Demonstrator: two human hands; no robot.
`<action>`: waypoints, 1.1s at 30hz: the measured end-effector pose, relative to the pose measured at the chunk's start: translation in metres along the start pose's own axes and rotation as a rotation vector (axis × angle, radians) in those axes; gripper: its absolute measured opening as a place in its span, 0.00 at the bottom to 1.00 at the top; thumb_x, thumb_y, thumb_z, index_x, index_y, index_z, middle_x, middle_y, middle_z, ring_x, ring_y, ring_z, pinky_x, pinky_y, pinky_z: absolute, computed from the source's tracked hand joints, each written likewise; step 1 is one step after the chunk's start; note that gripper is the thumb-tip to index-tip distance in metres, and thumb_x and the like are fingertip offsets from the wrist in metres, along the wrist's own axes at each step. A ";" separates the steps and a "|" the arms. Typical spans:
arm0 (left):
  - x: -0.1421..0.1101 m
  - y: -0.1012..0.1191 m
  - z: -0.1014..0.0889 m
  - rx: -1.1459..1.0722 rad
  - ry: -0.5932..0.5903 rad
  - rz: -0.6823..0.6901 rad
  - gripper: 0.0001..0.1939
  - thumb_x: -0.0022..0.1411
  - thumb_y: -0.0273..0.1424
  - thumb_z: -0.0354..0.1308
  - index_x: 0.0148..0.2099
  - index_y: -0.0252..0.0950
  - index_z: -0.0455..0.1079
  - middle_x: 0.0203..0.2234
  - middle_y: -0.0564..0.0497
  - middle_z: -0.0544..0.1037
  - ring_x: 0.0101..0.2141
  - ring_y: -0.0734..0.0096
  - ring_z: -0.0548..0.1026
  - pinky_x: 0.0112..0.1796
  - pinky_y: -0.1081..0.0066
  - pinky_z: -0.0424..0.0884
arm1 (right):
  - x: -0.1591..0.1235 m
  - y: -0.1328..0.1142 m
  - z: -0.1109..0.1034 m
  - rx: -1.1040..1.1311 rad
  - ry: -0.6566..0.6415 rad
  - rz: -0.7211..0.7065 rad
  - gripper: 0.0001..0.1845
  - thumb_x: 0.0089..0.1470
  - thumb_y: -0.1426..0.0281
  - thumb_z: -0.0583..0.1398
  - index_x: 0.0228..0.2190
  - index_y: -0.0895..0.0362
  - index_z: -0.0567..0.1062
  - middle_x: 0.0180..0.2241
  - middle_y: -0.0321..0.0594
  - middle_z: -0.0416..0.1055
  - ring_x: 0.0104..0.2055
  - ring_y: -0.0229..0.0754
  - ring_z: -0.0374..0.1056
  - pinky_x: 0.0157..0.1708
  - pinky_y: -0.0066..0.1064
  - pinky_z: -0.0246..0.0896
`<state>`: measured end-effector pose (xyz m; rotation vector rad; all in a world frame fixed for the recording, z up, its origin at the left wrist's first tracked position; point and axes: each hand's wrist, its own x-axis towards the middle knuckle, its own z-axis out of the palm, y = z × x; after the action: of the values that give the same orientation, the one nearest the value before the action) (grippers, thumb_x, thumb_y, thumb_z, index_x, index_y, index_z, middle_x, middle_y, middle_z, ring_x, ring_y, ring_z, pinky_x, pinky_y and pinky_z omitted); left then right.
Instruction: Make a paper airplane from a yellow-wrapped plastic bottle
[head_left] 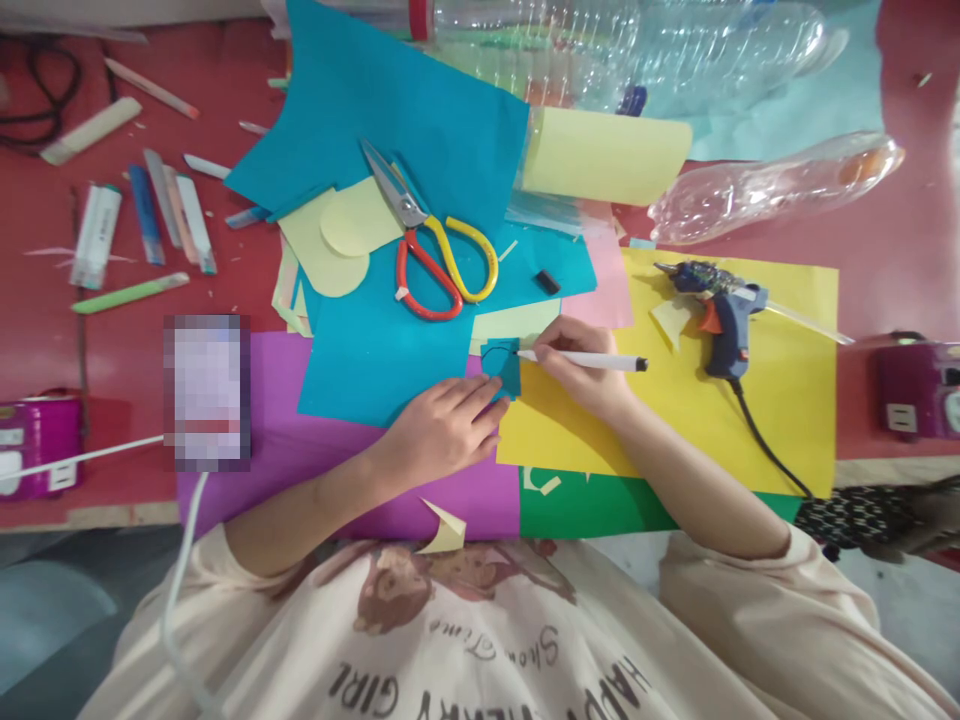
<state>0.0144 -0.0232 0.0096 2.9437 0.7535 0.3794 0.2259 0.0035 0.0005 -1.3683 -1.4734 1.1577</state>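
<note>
A white marker pen (592, 360) with a black end is pinched in my right hand (581, 365). Its tip touches a small blue paper piece (504, 366), which bears a curved dark line. My left hand (446, 425) lies flat, fingers stretched, with the fingertips pressing on the lower edge of that piece. Beyond my hands, scissors (420, 225) with one red and one yellow handle rest half apart on a large blue sheet (360, 360). A small black cap (547, 281) lies on the blue paper near my right hand.
A blue glue gun (727, 330) sits on a yellow sheet (795, 400) at the right. Clear plastic bottles (772, 190) stand at the back. Left are several markers (196, 225) and a phone (208, 390) with a white cable (184, 570). A purple sheet (285, 460) lies in front.
</note>
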 end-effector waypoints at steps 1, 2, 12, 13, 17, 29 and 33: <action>0.000 0.000 0.000 0.000 0.000 -0.001 0.13 0.67 0.30 0.53 0.49 0.30 0.74 0.48 0.40 0.80 0.49 0.60 0.78 0.48 0.63 0.76 | 0.000 0.000 0.000 0.005 -0.001 0.003 0.07 0.45 0.66 0.59 0.20 0.55 0.68 0.15 0.31 0.63 0.17 0.32 0.54 0.19 0.28 0.49; 0.001 0.000 0.000 -0.001 0.001 -0.001 0.13 0.68 0.30 0.53 0.49 0.30 0.74 0.48 0.40 0.80 0.49 0.60 0.78 0.48 0.63 0.76 | 0.000 0.000 0.000 0.005 -0.002 0.007 0.08 0.45 0.66 0.59 0.20 0.55 0.68 0.16 0.31 0.64 0.17 0.32 0.54 0.19 0.28 0.49; -0.002 -0.001 0.002 -0.024 -0.039 -0.003 0.16 0.67 0.35 0.56 0.51 0.30 0.73 0.50 0.38 0.79 0.50 0.58 0.77 0.48 0.62 0.75 | 0.000 -0.001 0.000 -0.021 -0.015 -0.018 0.07 0.45 0.68 0.58 0.19 0.55 0.67 0.15 0.29 0.60 0.17 0.32 0.53 0.19 0.28 0.49; -0.003 -0.002 0.002 -0.026 -0.048 -0.006 0.16 0.67 0.35 0.56 0.51 0.30 0.73 0.50 0.38 0.79 0.51 0.58 0.77 0.48 0.62 0.75 | 0.000 -0.001 0.000 -0.021 -0.014 -0.017 0.07 0.45 0.68 0.58 0.19 0.55 0.68 0.15 0.29 0.60 0.17 0.32 0.52 0.19 0.28 0.49; -0.003 -0.001 0.000 -0.018 -0.042 -0.002 0.15 0.67 0.34 0.56 0.51 0.30 0.73 0.50 0.38 0.79 0.50 0.58 0.77 0.48 0.63 0.75 | 0.001 0.000 0.000 -0.042 -0.010 -0.009 0.07 0.45 0.67 0.58 0.20 0.55 0.69 0.17 0.32 0.65 0.18 0.33 0.56 0.20 0.28 0.48; -0.001 -0.001 0.001 -0.018 -0.027 0.001 0.13 0.67 0.32 0.55 0.50 0.31 0.74 0.49 0.39 0.79 0.50 0.59 0.78 0.47 0.63 0.75 | 0.002 0.002 -0.002 0.036 0.022 -0.025 0.07 0.48 0.66 0.58 0.22 0.54 0.68 0.16 0.31 0.64 0.18 0.34 0.57 0.19 0.28 0.51; 0.000 -0.002 0.000 -0.007 -0.007 0.007 0.12 0.67 0.31 0.55 0.49 0.32 0.75 0.49 0.40 0.80 0.48 0.59 0.79 0.46 0.63 0.76 | 0.004 0.007 -0.005 -0.051 0.123 -0.040 0.08 0.54 0.62 0.58 0.30 0.53 0.72 0.17 0.31 0.66 0.17 0.35 0.60 0.20 0.28 0.56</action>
<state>0.0132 -0.0218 0.0089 2.9405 0.7399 0.3714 0.2325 0.0082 -0.0054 -1.4124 -1.4443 0.9999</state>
